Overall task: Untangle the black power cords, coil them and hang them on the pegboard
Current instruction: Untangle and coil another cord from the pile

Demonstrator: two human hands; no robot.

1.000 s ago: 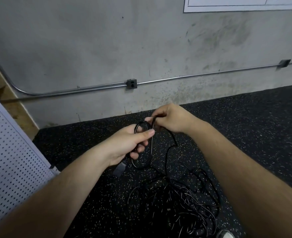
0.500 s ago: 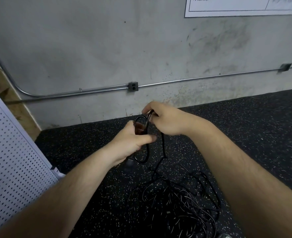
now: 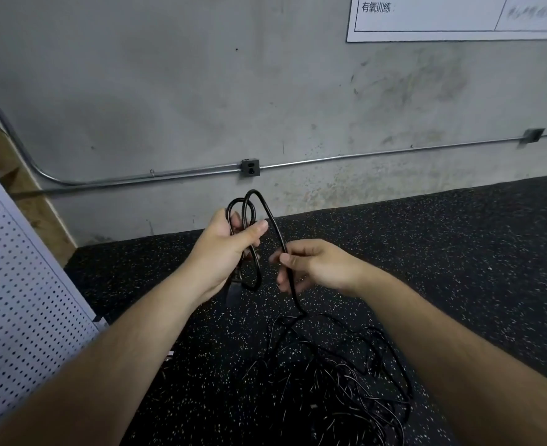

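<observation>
The black power cord (image 3: 280, 236) loops in my left hand (image 3: 223, 252), fingers (image 3: 256, 228) curled round it; my right hand (image 3: 320, 265) pinches its trailing length, which drops to the tangled pile (image 3: 330, 381) on the floor (image 3: 458, 252), away from its wall edge.

The white perforated pegboard (image 3: 24, 300) was cut off at the left edge, and the white printed paper sign (image 3: 442, 24) at the top and right, its right-hand writing blurred. The tangled heap of black power cords (image 3: 330, 381) ran off the bottom. The left hand (image 3: 223, 252) hid part of the black cord loops (image 3: 249, 204) it gripped. The dark plug (image 3: 233, 292) below was blurred.
</observation>
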